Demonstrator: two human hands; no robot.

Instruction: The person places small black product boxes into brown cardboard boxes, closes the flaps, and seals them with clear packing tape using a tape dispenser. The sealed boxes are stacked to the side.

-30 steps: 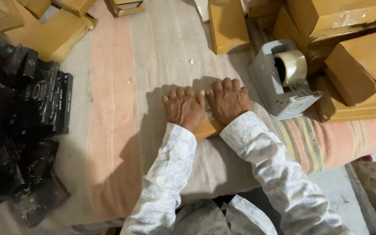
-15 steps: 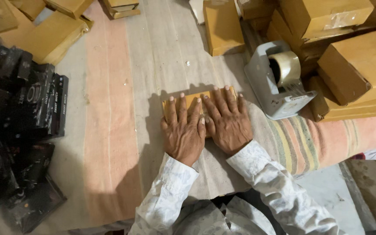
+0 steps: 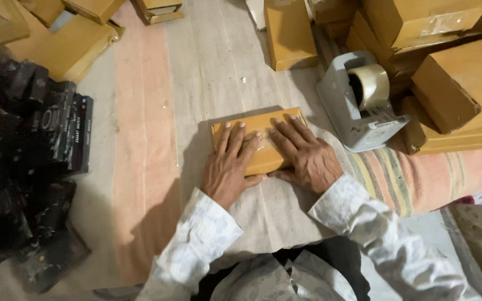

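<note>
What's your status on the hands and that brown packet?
Left hand and right hand flat on brown packet, no grip closed. Packet lies on striped cloth. Tape dispenser at right, apart from it.

Matt brown paper parcel [image 3: 259, 139], rough woven cloth [image 3: 207, 72], grey plastic tape dispenser [image 3: 358, 106]

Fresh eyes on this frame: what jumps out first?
Dead centre, the left hand and right hand press flat on a small brown parcel lying on a striped cloth. Right of it stands a grey tape dispenser beside stacked brown boxes; black boxes pile up at the left edge.
</note>
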